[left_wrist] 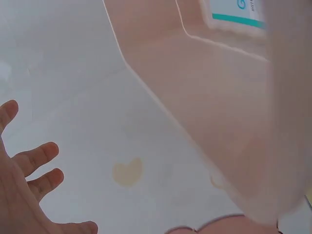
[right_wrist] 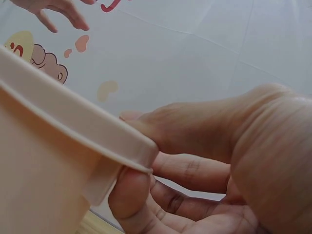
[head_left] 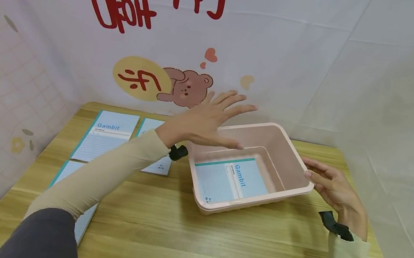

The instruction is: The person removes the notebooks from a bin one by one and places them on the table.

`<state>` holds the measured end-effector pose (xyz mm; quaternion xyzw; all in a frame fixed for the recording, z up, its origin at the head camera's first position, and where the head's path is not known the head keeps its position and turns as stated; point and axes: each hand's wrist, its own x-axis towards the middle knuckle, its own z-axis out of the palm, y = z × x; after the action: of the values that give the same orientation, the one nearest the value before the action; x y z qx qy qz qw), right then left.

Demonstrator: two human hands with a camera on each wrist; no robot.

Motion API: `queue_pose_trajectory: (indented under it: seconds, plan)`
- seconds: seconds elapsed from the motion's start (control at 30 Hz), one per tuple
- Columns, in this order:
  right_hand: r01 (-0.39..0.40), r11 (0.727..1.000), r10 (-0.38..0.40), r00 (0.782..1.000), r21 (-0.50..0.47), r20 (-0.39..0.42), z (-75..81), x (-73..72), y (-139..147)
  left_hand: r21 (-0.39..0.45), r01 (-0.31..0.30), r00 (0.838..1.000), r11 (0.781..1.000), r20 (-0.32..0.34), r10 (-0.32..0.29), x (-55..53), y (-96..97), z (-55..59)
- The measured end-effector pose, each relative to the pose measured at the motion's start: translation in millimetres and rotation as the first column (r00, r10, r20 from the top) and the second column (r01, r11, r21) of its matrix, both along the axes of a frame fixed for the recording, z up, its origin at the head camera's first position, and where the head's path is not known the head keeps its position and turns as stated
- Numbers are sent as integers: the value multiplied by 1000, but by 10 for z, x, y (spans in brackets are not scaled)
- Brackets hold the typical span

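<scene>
A pale pink plastic basin (head_left: 291, 159) stands at an angle on the table, with a blue-and-white Gambit notebook (head_left: 252, 178) lying flat inside it. My right hand (head_left: 337, 184) pinches the basin's right rim, thumb on top and fingers curled under the lip, as the right wrist view (right_wrist: 195, 146) shows up close. Over the basin's far left side hovers my left hand (head_left: 208, 120), fingers spread and holding nothing. In the left wrist view its spread fingers (left_wrist: 41, 158) are apart from the basin wall (left_wrist: 195, 97).
Left of the basin lie more Gambit notebooks: one at the back left (head_left: 107, 136), one beside it (head_left: 155, 167) partly behind my left arm, and others (head_left: 68, 170) under that arm. The wooden table (head_left: 213, 250) meets a printed white cloth (head_left: 283, 47) at the back.
</scene>
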<state>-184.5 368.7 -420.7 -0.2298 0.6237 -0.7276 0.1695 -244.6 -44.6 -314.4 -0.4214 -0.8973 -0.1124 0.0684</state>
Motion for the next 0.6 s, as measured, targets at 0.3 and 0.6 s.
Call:
queue_pose_trajectory:
  seconds: [0.3,0.6]
  plan:
    - [17,1000,-18,1000,25,12,4,-6,-11,-59,39,998,997,52,-36,-44,458,-34]
    - [14,999,-15,1000,44,10,13,2,3,-107,91,991,990,107,-80,-116,814,-160]
